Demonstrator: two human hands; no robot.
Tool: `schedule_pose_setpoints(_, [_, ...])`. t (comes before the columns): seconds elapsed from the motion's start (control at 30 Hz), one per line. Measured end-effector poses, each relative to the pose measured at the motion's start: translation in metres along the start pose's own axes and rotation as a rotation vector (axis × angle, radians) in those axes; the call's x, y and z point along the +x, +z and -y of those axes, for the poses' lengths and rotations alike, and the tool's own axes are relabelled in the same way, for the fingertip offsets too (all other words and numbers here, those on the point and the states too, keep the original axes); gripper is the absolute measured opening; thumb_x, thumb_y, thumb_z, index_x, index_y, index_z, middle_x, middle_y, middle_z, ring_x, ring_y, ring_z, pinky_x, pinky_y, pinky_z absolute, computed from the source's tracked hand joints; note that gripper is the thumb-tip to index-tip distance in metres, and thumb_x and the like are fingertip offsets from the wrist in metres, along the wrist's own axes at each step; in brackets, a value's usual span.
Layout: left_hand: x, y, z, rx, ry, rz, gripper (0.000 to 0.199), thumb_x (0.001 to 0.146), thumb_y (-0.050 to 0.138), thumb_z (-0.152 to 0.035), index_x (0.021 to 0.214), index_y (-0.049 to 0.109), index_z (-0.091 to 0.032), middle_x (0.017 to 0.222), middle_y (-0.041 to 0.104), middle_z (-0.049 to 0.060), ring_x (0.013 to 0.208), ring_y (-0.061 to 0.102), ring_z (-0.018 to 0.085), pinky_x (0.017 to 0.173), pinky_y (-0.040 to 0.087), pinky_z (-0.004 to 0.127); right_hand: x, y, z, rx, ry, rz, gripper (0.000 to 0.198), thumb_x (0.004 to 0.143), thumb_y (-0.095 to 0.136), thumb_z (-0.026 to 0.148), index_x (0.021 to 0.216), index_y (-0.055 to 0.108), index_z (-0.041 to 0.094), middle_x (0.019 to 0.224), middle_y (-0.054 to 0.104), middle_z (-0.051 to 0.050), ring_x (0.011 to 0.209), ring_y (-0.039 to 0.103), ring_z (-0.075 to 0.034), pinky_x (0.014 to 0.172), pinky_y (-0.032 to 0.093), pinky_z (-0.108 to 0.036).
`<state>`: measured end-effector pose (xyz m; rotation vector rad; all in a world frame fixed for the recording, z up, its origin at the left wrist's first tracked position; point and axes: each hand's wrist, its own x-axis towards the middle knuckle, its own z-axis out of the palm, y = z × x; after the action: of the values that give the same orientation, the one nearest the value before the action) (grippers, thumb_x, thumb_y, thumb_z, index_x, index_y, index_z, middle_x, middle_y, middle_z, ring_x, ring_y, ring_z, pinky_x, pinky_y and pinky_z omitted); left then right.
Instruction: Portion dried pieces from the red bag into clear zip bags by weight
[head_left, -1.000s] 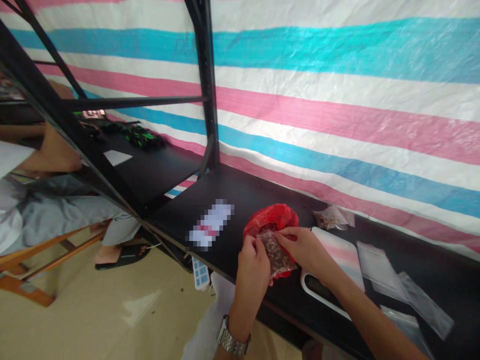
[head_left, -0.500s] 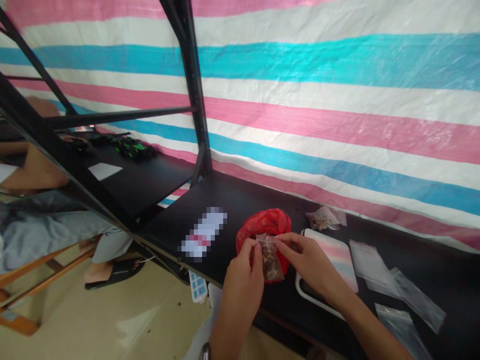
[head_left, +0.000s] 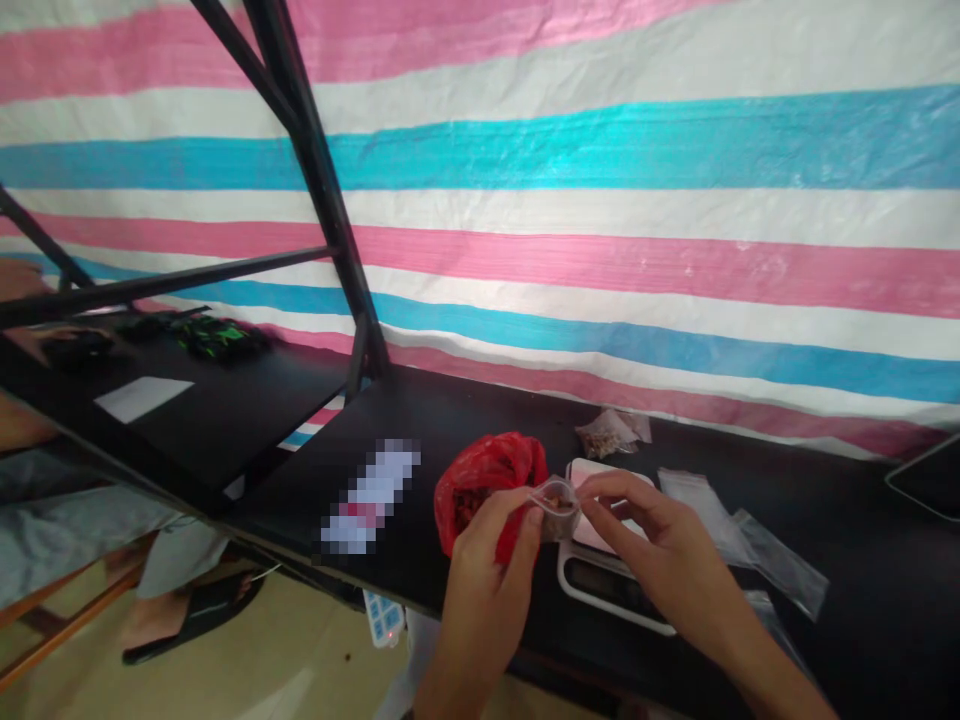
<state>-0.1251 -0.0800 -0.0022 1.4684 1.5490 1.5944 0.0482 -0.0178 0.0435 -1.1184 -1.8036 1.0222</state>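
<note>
My left hand (head_left: 487, 560) and my right hand (head_left: 660, 545) both pinch the mouth of a small clear bag (head_left: 559, 505) holding brown bits. The bag hangs between my fingertips, just above the black shelf (head_left: 465, 415). Right behind my left hand sits a red plastic bag (head_left: 484, 475) with more brown bits in it. A small white scale (head_left: 600, 580) lies under my right hand, partly hidden by it.
Another small filled bag (head_left: 604, 435) lies by the striped tarp wall (head_left: 600, 220). Empty clear bags (head_left: 750, 535) lie right of the scale. A blurred label (head_left: 367, 495) sits on the shelf. Black rack posts (head_left: 322, 190) stand at left, where another person (head_left: 45, 480) sits.
The view has swung left and up. The small bag has been lifted from in front of the red bag to a spot over the scale's edge, its mouth now held open between both hands.
</note>
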Motion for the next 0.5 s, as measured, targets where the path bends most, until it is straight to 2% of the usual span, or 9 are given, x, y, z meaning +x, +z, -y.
schedule_pose_setpoints(0.1, [0.005, 0.022, -0.009, -0.050, 0.015, 0.036, 0.021, 0.100, 0.061, -0.036, 0.101, 0.078, -0.025, 0.103, 0.081, 0.003, 0.097, 0.075, 0.019, 0.088, 0.056, 0.027, -0.003, -0.020, -0.013, 0.028, -0.005, -0.073, 0.023, 0.086, 0.068, 0.045, 0.085, 0.076, 0.023, 0.089, 0.075, -0.005, 0.079, 0.066, -0.020, 0.074, 0.052, -0.031])
schedule_pose_setpoints(0.2, [0.016, 0.045, -0.016, -0.076, -0.042, 0.067, 0.022, 0.097, 0.064, -0.038, 0.090, 0.078, -0.022, 0.088, 0.080, 0.003, 0.083, 0.073, 0.018, 0.077, 0.056, 0.026, -0.001, -0.034, -0.028, 0.100, 0.051, -0.146, 0.023, 0.082, 0.069, 0.044, 0.081, 0.072, 0.021, 0.081, 0.072, -0.003, 0.076, 0.064, -0.019, 0.072, 0.051, -0.030])
schedule_pose_setpoints(0.3, [0.032, 0.068, -0.016, -0.190, -0.107, 0.120, 0.023, 0.093, 0.065, -0.039, 0.087, 0.076, -0.020, 0.082, 0.078, 0.003, 0.076, 0.072, 0.017, 0.070, 0.055, 0.026, 0.005, -0.040, -0.040, 0.195, 0.120, -0.222, 0.026, 0.079, 0.070, 0.047, 0.081, 0.071, 0.021, 0.079, 0.072, -0.003, 0.075, 0.064, -0.020, 0.072, 0.051, -0.031])
schedule_pose_setpoints(0.4, [0.050, 0.085, -0.009, -0.304, -0.160, 0.168, 0.024, 0.090, 0.067, -0.041, 0.086, 0.073, -0.018, 0.077, 0.076, 0.003, 0.068, 0.070, 0.016, 0.061, 0.053, 0.024, 0.012, -0.044, -0.047, 0.232, 0.166, -0.211, 0.035, 0.079, 0.070, 0.053, 0.088, 0.074, 0.020, 0.085, 0.075, -0.005, 0.079, 0.066, -0.021, 0.074, 0.052, -0.032])
schedule_pose_setpoints(0.5, [0.065, 0.096, 0.001, -0.300, -0.133, 0.200, 0.023, 0.087, 0.070, -0.040, 0.082, 0.070, -0.018, 0.074, 0.074, 0.002, 0.065, 0.066, 0.015, 0.060, 0.051, 0.023, 0.020, -0.048, -0.056, 0.181, 0.184, -0.206, 0.035, 0.081, 0.068, 0.054, 0.088, 0.074, 0.020, 0.081, 0.074, -0.005, 0.076, 0.065, -0.021, 0.070, 0.050, -0.032])
